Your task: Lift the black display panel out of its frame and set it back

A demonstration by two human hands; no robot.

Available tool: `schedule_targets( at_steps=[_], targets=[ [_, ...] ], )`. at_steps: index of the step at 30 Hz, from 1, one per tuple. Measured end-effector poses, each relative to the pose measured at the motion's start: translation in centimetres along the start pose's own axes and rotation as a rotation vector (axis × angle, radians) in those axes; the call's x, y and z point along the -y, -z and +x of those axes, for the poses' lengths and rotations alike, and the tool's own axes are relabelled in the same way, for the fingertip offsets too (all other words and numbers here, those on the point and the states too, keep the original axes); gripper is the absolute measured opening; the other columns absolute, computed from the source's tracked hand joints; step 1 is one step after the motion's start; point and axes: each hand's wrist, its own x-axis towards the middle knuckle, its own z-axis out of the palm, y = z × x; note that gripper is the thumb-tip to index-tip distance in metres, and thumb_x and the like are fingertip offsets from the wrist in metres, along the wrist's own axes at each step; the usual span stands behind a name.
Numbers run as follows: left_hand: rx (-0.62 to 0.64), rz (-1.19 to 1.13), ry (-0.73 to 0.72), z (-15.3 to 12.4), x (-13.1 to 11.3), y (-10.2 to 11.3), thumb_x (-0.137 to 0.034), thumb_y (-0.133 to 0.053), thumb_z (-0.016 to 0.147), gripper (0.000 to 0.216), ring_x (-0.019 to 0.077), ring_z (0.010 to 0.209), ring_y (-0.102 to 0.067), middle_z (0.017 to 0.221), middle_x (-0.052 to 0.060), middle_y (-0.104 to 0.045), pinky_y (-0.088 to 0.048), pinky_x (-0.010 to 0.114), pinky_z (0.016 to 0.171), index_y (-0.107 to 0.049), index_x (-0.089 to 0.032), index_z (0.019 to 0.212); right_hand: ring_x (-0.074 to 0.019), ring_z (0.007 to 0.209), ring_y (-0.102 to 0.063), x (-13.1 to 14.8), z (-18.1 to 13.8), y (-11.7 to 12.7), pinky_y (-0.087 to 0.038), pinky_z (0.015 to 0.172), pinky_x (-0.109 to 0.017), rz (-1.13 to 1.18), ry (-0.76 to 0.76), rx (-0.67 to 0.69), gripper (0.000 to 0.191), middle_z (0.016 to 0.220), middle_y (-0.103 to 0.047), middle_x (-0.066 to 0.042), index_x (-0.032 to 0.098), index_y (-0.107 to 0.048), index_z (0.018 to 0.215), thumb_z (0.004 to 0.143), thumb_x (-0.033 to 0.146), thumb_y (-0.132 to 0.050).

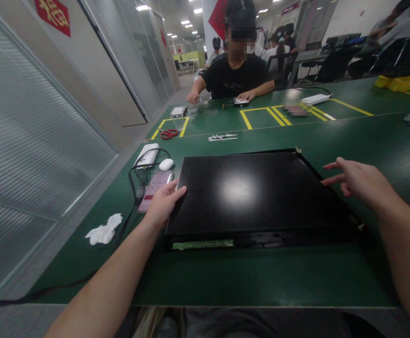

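A flat black screen panel (pixel 240 192) lies in front of me on the green table, with light reflected at its middle. Its left edge is pinched by my left hand (pixel 164 202), thumb on top and the other fingers at the side. Along the near edge a green circuit board strip (pixel 203 244) shows in a black frame (pixel 282 239). My right hand (pixel 361 183) hovers by the frame's right edge, two fingers stretched towards it and the others curled, nothing in it. Whether a fingertip touches the edge I cannot tell.
Left of the panel are a phone (pixel 155 190), a white mouse-like object (pixel 166 164), a white power bank (pixel 148 156), cables and a crumpled tissue (pixel 103 230). Red-handled scissors (pixel 170 134) and white strips (pixel 222 137) lie beyond. A person (pixel 238 70) sits opposite.
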Motion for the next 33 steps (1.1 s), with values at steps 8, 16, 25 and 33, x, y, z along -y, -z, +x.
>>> schedule_targets(
  at_steps=[8, 16, 25, 33],
  targets=[
    [0.003, 0.005, 0.021, 0.2, 0.1, 0.0, -0.013, -0.07, 0.073, 0.05, 0.0218, 0.074, -0.074, 0.088, 0.008, -0.078, -0.054, 0.025, 0.056, -0.064, -0.013, 0.123, -0.0103, 0.032, -0.043, 0.5, -0.7, 0.1, -0.033, 0.042, -0.029, -0.128, 0.041, -0.037, 0.055, 0.064, -0.064, -0.003, 0.025, -0.06, 0.09, 0.07, 0.061, -0.023],
    [-0.213, -0.043, 0.074, 0.3, -0.5, -0.5, -0.009, -0.059, 0.078, 0.036, 0.0195, 0.065, -0.071, 0.073, 0.004, -0.074, -0.052, 0.025, 0.054, -0.065, -0.015, 0.112, -0.0102, 0.031, -0.042, 0.3, -0.4, 0.0, -0.034, 0.042, -0.03, -0.159, 0.022, -0.026, 0.051, 0.066, -0.065, -0.001, 0.026, -0.06, 0.088, 0.071, 0.059, -0.026],
    [-0.135, 0.05, -0.026, 0.8, 0.6, 0.2, -0.017, -0.066, 0.075, 0.034, 0.0205, 0.068, -0.071, 0.073, 0.002, -0.072, -0.052, 0.027, 0.059, -0.061, -0.017, 0.109, -0.0158, 0.051, -0.052, -0.1, -0.1, -0.3, -0.034, 0.048, -0.03, -0.266, 0.062, -0.085, 0.043, 0.063, -0.064, 0.0, 0.028, -0.062, 0.087, 0.071, 0.054, -0.032],
    [-0.11, 0.087, -0.056, 0.8, 0.7, 0.3, -0.019, -0.066, 0.078, 0.03, 0.0197, 0.07, -0.071, 0.073, 0.0, -0.071, -0.052, 0.027, 0.06, -0.056, -0.018, 0.106, -0.0182, 0.058, -0.053, -0.1, -0.2, -0.3, -0.034, 0.049, -0.03, -0.28, 0.09, -0.091, 0.043, 0.063, -0.064, -0.001, 0.027, -0.064, 0.085, 0.07, 0.053, -0.034]
  ],
)
